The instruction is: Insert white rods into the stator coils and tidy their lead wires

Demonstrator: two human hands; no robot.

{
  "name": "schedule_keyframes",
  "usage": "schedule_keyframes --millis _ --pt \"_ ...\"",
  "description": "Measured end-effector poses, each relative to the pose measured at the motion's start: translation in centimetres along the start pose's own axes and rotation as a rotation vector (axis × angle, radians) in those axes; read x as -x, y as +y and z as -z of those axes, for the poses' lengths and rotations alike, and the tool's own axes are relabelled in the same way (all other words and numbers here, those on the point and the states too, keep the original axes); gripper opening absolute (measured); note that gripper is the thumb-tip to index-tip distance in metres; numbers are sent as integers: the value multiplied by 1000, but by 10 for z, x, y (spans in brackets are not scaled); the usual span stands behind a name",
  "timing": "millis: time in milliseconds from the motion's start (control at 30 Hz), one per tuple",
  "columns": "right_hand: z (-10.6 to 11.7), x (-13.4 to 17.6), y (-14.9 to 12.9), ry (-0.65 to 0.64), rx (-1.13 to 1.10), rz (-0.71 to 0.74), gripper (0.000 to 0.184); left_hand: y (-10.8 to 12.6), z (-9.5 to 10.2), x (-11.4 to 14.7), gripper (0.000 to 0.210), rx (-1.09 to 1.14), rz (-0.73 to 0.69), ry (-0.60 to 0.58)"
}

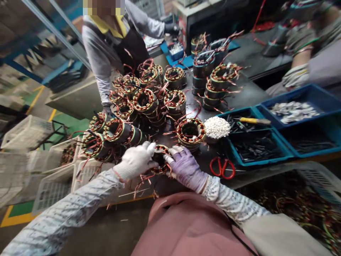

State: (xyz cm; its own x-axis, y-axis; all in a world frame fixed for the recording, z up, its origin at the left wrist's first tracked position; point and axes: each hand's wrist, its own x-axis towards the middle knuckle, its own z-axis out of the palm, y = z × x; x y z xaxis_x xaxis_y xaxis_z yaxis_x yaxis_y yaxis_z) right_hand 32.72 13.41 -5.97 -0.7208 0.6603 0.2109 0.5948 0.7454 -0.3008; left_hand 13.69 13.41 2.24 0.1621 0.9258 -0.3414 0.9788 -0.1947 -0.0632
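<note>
Wound ring, lower centre: probably heavy, stiff
Best grasp: outside, sparing windings
Left hand: touching, grip unclear
Right hand: holding ring

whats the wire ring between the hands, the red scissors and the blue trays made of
Ring: probably dull copper wire, from reddish-brown strands; core unclear. Scissors: handles likely smooth plastic, evenly red. Trays: probably plastic, slightly glossy, with thin, evenly blue walls.

Green floor, yellow lines, dark workbench, blue beam
</note>
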Motion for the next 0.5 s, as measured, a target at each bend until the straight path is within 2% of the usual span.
schedule_keyframes --millis 100,133,233,300,400,500 --pt "1 -1 -1 2 12 0 48 14 3 -20 23 20 -55 -107" --pt "1 -2 -2 0 12 -3 46 17 3 -27 20 55 -63 -126" --pt "-2 -5 -2 -13 -1 -41 40 20 1 -35 31 177 -97 -152" --pt "-4 -6 -1 -27 -20 -78 39 17 -1 -28 35 393 -151 -148" --pt "-5 -6 -1 -25 -48 -72 45 8 -8 -10 30 750 -184 -141" --pt "-6 -3 -2 7 -43 -49 50 2 -17 -2 28 779 -217 -196"
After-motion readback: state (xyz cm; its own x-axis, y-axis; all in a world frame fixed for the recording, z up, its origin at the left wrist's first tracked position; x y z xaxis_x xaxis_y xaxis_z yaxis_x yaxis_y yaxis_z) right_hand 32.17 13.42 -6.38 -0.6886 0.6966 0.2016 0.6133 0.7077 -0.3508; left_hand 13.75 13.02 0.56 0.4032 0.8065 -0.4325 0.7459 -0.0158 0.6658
